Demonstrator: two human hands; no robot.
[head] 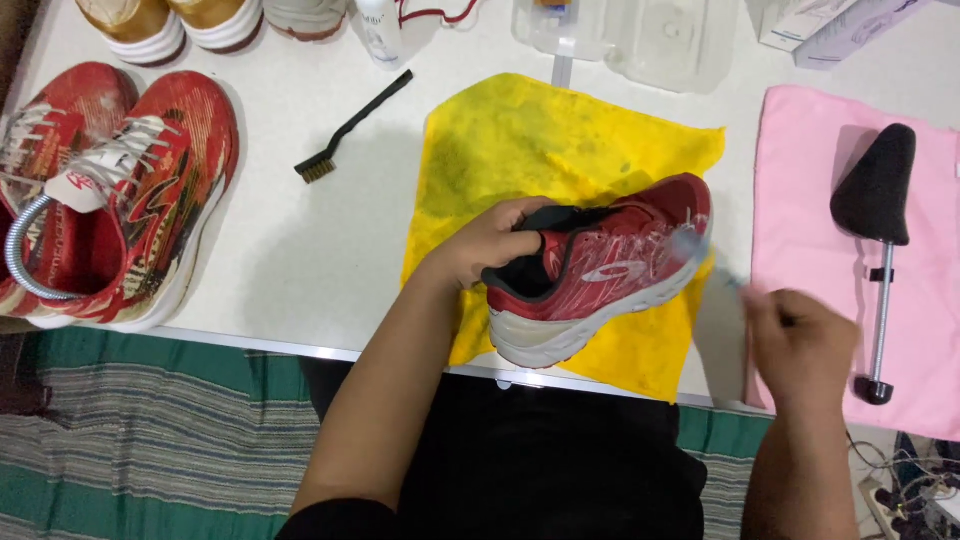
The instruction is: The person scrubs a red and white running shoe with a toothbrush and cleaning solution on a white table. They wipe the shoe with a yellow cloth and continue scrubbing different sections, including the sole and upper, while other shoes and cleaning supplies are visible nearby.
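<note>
Red running shoe point(600, 265), centre frame, tilting on yellow cloth point(520, 140); left hand point(490, 245) gripping its collar, right hand point(800, 340) closing round a blurred brush; probably light, flexible, best held at the heel opening.

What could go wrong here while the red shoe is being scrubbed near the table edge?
1. The red shoe sits on a yellow cloth overhanging the table edge; a hard stroke might drag both off.
2. The right hand and its brush are motion-blurred, so fast strokes could fling dirt onto the pink cloth.
</note>
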